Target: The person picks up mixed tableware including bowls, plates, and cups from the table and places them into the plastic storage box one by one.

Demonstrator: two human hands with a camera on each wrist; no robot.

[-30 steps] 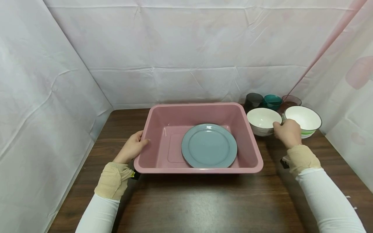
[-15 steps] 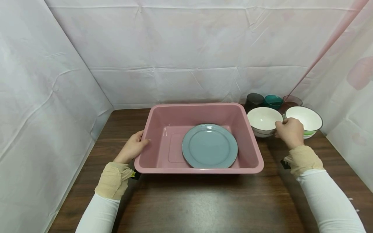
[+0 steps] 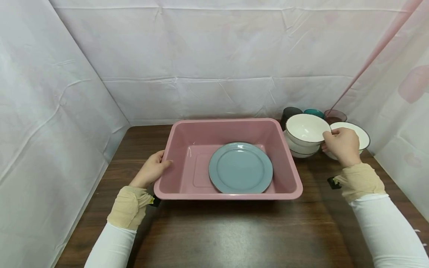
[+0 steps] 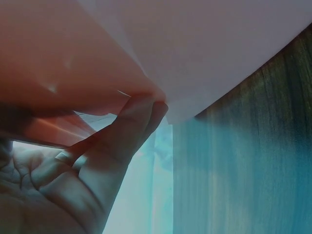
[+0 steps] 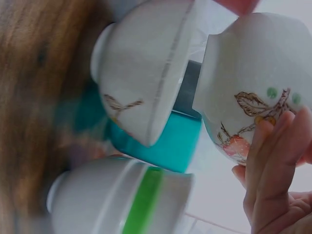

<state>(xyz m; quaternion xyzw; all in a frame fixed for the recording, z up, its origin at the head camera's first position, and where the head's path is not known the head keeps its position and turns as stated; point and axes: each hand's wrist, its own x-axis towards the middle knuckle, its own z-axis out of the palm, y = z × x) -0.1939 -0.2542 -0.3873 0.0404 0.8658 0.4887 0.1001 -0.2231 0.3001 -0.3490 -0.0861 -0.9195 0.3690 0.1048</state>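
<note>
My left hand [image 3: 151, 170] grips the left rim of a pink plastic basin [image 3: 191, 171], thumb inside the wall and fingers under the rim. Inside the basin lies a round blue-grey plate [image 3: 240, 167]. A white bowl [image 3: 306, 130] with a dark rim hangs from my right hand [image 3: 344, 147], pinched at its right edge. The right wrist view shows a painted leaf and red fruit on this held bowl [image 5: 258, 68]. Just below it, and apart from it, stands another white bowl [image 5: 141, 58]. A green-striped bowl [image 5: 122, 204] stands beside that one, partly behind my right hand.
Behind the bowls are a dark cup [image 3: 289, 112], a teal cup [image 3: 314, 112] and a reddish clear cup [image 3: 335, 115]. All stand on the brown wooden table [image 3: 231, 230]. Pale cloth [image 3: 214, 63] hangs at the back and both sides.
My right hand has lifted the upper white bowl off the stack and slightly right, uncovering the bowl beneath. The left hand, basin and plate have hardly moved.
</note>
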